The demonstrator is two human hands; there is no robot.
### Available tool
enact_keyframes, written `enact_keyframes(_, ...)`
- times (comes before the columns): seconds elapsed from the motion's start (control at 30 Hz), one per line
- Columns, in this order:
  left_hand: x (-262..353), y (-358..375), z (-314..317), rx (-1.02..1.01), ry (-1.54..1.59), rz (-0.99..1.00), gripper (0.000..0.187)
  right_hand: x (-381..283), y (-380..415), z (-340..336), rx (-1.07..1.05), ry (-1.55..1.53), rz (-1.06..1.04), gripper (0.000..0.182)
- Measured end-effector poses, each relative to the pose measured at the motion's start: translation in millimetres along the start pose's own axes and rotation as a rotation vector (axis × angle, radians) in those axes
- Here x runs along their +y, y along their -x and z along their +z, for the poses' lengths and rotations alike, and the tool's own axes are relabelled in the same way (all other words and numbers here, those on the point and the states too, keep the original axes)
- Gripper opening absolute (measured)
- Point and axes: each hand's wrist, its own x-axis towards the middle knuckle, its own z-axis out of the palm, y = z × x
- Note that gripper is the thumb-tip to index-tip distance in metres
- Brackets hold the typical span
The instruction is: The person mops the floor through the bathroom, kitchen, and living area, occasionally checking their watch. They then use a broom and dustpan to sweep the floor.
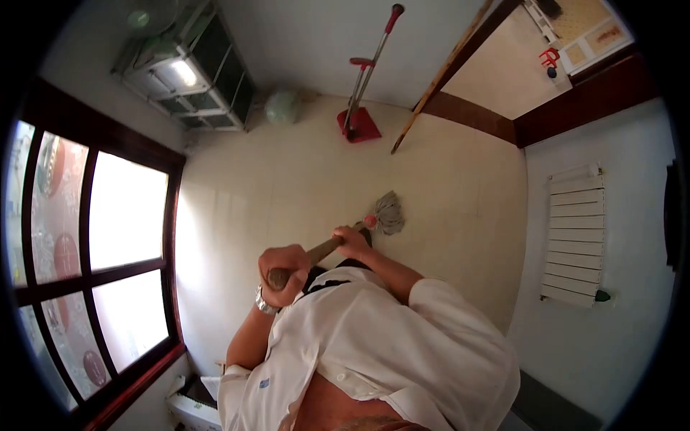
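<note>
A mop with a wooden handle (325,250) runs slantwise in front of my body. Near the handle's top end my left hand (282,267), with a metal watch on its wrist, is closed around the wood. Farther down, my right hand (351,243) grips the same handle. Beyond it sit a pinkish-red collar (370,221) and the grey string mop head (389,214), which lies on the pale floor (460,215). My shirt and dark trousers show below the hands.
A red dustpan (359,126) with a long handle stands by the far wall. Near it leans a wooden pole (410,129) beside the doorway. A framed rack (208,72) and a pale green round object (283,107) are far left, a window (128,208) left, a radiator (575,237) right.
</note>
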Motion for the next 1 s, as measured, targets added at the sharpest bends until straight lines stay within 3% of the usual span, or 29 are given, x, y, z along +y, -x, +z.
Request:
enact_keyframes(0.2,-21.9,-46.8,58.3,-0.138,-0.222,-0.012,0.010,42.6,-2.8,-45.0,-0.034,0.022,0.014,0.014)
enact_keyframes(0.3,-34.5,-67.8,90.9,-0.091,-0.271,-0.097,0.010,59.9,-6.4,-70.9,-0.059,0.022,-0.002,0.019)
enact_keyframes(0.37,-37.1,-73.5,97.6,-0.133,-0.262,-0.042,0.004,51.3,-2.4,-81.7,-0.103,0.001,0.009,0.023)
enact_keyframes(0.47,-39.6,-95.5,133.4,-0.039,-0.212,0.009,0.007,47.7,-3.8,-119.1,-0.072,-0.023,0.017,0.032)
enact_keyframes(0.57,-33.4,-112.6,155.9,0.032,-0.083,0.053,0.011,51.3,-6.1,-139.3,-0.066,0.023,0.009,0.027)
enact_keyframes(0.63,-23.9,-122.5,161.1,-0.159,-0.115,0.037,0.012,55.0,-4.3,-149.8,-0.040,0.050,0.019,0.027)
enact_keyframes(0.87,9.5,-157.0,177.9,-0.333,0.067,0.087,0.007,93.7,0.6,-138.2,0.146,-0.052,-0.041,0.024)
enact_keyframes(1.0,28.3,-176.3,152.8,-0.376,0.085,0.128,0.005,36.8,-25.7,-167.9,0.047,0.066,0.044,0.023)
